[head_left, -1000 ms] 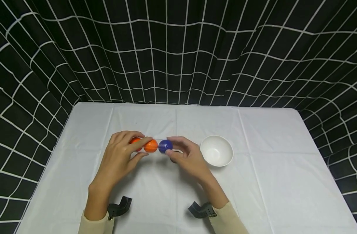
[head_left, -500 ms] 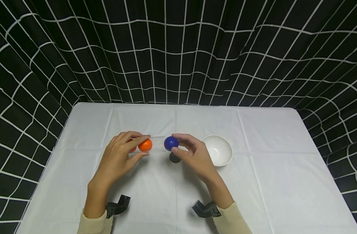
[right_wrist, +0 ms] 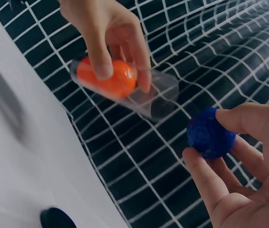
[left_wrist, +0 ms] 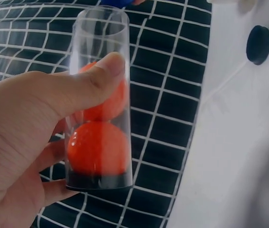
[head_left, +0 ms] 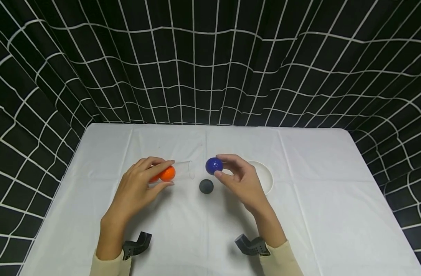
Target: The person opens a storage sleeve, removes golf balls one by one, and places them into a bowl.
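Note:
My left hand (head_left: 137,184) grips a clear plastic tube (left_wrist: 101,38) lying sideways in the head view, its mouth pointing right. Two orange balls (left_wrist: 99,147) sit inside the tube, one against the other, at its dark-bottomed end. Thumb and fingers of my right hand (head_left: 243,180) pinch a blue ball (head_left: 214,166), which is outside the tube, a short gap to the right of its mouth. The right wrist view shows the blue ball (right_wrist: 210,133) held at the fingertips, with the tube (right_wrist: 165,95) beyond it.
A black round lid-like piece (head_left: 206,186) lies on the white-covered table (head_left: 321,184) just below the blue ball. Behind my right hand stands a white bowl (head_left: 267,178), partly covered by the hand. A black curtain with a white grid (head_left: 210,69) rises behind the table.
My right hand has drawn the blue ball out of the tube's mouth and moved right, partly over the bowl. The left hand and tube shifted slightly left. The black piece is now uncovered.

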Demonstrator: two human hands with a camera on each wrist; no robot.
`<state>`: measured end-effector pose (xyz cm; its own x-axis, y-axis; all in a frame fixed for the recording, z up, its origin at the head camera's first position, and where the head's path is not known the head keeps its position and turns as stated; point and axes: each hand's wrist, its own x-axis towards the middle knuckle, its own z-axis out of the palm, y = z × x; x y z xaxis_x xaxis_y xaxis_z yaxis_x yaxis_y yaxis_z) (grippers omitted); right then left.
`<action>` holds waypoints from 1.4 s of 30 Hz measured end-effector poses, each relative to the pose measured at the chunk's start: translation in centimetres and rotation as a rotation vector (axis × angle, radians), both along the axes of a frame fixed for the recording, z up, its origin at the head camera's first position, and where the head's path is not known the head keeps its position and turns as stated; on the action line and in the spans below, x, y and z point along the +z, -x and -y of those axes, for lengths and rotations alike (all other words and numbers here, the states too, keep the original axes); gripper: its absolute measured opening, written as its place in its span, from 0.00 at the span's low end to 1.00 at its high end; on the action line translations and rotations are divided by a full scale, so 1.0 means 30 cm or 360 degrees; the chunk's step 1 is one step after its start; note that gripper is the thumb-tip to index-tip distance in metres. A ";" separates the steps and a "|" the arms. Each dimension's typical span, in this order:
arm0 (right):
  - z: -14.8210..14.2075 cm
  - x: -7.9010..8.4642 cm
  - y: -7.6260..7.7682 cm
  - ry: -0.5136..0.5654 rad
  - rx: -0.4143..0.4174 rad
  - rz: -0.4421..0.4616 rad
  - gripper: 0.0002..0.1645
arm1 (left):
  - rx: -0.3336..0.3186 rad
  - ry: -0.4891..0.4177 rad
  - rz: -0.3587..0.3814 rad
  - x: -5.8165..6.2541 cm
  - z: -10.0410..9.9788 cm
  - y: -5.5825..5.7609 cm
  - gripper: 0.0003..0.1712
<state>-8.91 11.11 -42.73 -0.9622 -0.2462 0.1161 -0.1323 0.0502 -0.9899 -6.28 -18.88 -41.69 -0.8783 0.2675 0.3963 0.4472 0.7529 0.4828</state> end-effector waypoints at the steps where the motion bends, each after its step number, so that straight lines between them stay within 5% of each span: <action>1: -0.011 0.000 0.000 -0.0014 -0.0013 -0.0010 0.26 | -0.0003 -0.0005 -0.0007 0.002 0.001 -0.002 0.31; 15: -0.175 -0.009 0.009 -0.0160 -0.0123 -0.0078 0.26 | -0.0020 -0.0066 -0.0014 0.008 0.004 -0.012 0.30; 26: -0.209 -0.021 0.027 -0.0575 -0.0151 -0.0089 0.26 | -0.0015 -0.0107 -0.0059 -0.001 0.005 -0.021 0.32; 42: -0.244 -0.053 0.035 -0.0801 -0.0195 -0.0152 0.25 | -0.0026 -0.0097 -0.0022 0.003 0.006 -0.010 0.28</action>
<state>-9.95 18.43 -44.33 -0.9784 -0.1806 0.1009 -0.1841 0.5373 -0.8230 -5.98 -19.07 -41.61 -0.8682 0.2569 0.4245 0.4663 0.7148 0.5212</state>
